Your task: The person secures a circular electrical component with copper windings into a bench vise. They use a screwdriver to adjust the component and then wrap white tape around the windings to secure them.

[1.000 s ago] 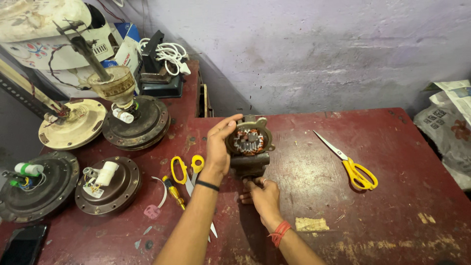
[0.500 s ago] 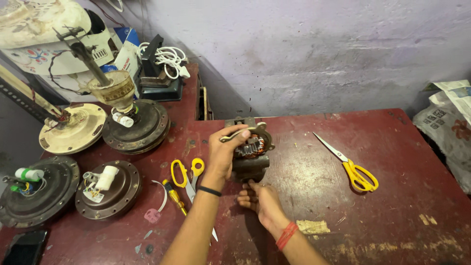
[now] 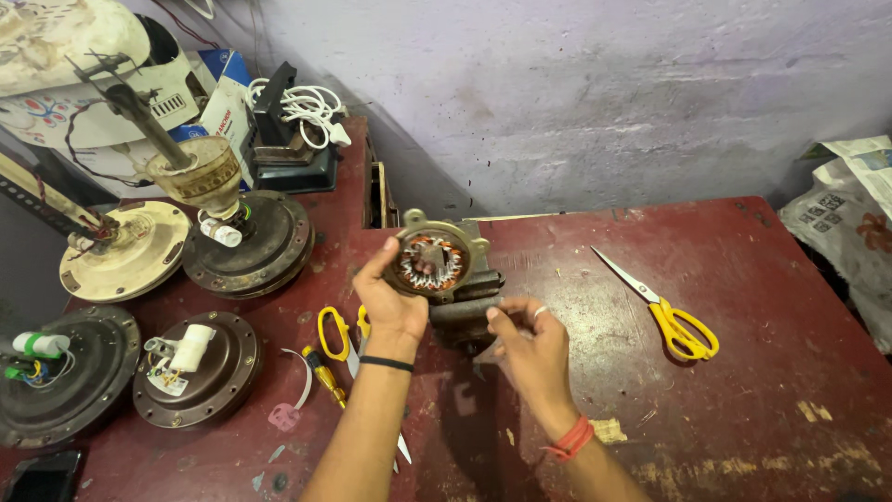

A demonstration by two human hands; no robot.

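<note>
Motor [image 3: 444, 270] was held above the table [image 3: 743, 279], mid-left, near the back edge. Left hand [image 3: 390, 302] gripped its flange, fingers wrapped. Right hand [image 3: 530, 339] clasped the body from below, fingers curled. Open room to the right, up to one pair of yellow scissors [image 3: 664, 307]. A second pair [image 3: 339, 335] lay just left. Four fan motors [image 3: 195, 367] crowded the left side.

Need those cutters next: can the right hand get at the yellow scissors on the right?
Probably yes: the yellow scissors lie in the open on the table, nothing between, but the right hand is steadying the motor.
</note>
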